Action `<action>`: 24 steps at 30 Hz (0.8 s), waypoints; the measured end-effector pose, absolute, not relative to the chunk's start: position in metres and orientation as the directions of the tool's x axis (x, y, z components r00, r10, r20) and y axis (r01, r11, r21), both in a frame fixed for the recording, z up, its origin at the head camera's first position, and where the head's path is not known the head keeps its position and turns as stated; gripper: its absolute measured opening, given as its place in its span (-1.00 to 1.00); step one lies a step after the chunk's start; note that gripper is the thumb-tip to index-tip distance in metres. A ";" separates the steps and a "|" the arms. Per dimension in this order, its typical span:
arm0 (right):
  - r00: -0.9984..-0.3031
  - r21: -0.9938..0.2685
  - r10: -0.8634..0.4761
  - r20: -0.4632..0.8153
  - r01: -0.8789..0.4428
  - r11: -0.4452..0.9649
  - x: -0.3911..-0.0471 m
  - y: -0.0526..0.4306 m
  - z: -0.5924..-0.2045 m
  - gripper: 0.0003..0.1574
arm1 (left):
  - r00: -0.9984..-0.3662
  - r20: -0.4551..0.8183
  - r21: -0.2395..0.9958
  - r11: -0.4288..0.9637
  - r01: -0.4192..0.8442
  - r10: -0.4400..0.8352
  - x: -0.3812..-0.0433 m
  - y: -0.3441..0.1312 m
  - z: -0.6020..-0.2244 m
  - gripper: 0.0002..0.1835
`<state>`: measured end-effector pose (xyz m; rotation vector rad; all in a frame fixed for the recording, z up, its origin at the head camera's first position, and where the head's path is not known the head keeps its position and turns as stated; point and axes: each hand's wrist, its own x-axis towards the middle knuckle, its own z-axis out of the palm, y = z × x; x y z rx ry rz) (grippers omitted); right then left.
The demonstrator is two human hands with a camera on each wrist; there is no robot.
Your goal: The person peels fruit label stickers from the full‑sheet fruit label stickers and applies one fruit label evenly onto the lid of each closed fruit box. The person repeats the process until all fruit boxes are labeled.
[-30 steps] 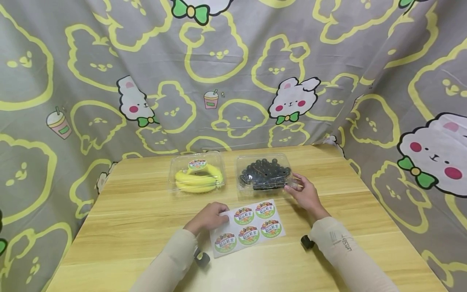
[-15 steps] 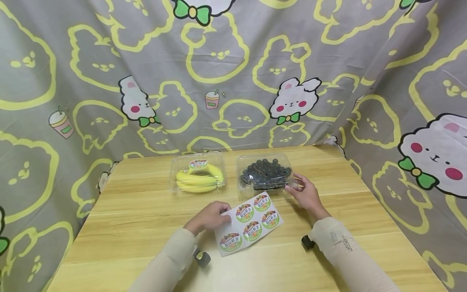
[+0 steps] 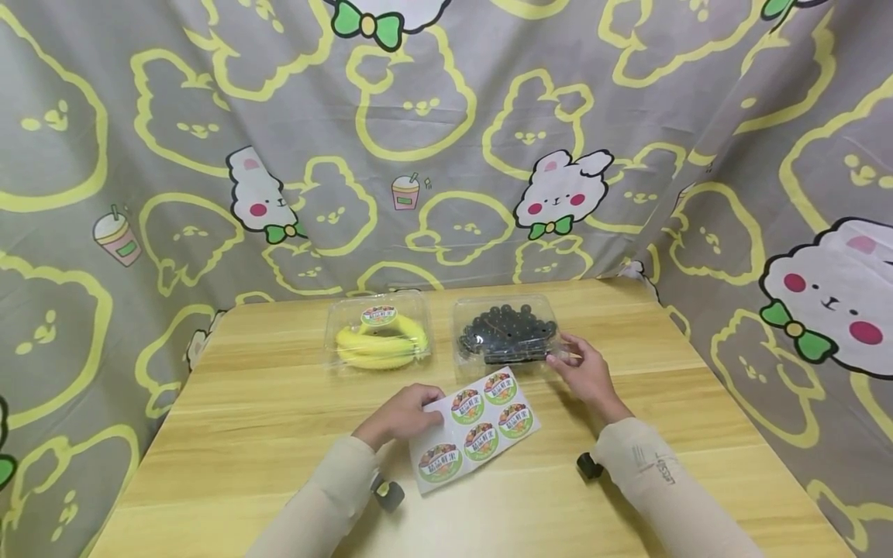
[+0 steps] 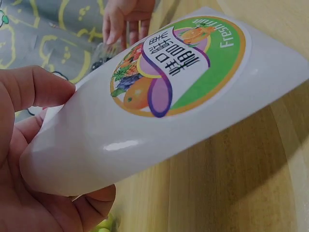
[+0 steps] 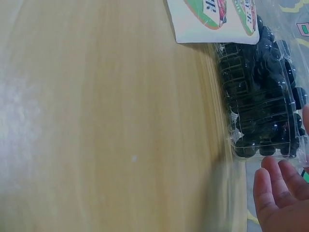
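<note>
My left hand pinches a white sheet of round fruit stickers by its left edge, thumb on top. The sheet is tilted and bends near the thumb in the left wrist view. Behind it stands a clear plastic box with dark grapes inside. At that box's right side is my right hand, its fingers fairly straight and touching or very near the end wall. The right wrist view has these fingers below the box; the thumb is mostly cut off.
Another clear box holds yellow bananas, with a round sticker on its lid, left of the grapes. Both boxes stand near the back of the wooden table. A patterned curtain encloses the back and sides.
My left hand has tilted the sticker sheet, its right end rising toward the grape box; over the last half second it barely moves. The right hand and both boxes stay in place.
</note>
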<state>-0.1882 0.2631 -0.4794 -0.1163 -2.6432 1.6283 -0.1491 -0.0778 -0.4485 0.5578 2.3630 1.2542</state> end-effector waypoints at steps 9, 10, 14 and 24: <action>-0.995 -0.897 0.095 -0.009 0.050 0.440 -0.186 0.265 -0.479 -0.22 | -0.852 -0.147 0.840 0.518 0.161 0.503 -0.148 -0.078 -0.448 -0.93; -0.995 -0.894 0.095 -0.006 0.048 0.446 -0.186 0.265 -0.479 -0.22 | -0.854 -0.145 0.837 0.522 0.163 0.499 -0.148 -0.078 -0.448 -0.92; -0.995 -0.886 0.102 0.003 0.044 0.461 -0.186 0.266 -0.480 -0.25 | -0.858 -0.138 0.832 0.528 0.171 0.495 -0.148 -0.077 -0.448 -0.90; -0.989 -0.876 0.149 0.021 0.054 0.480 -0.182 0.267 -0.476 -0.32 | -0.850 -0.137 0.856 0.492 0.157 0.509 -0.150 -0.077 -0.447 -0.89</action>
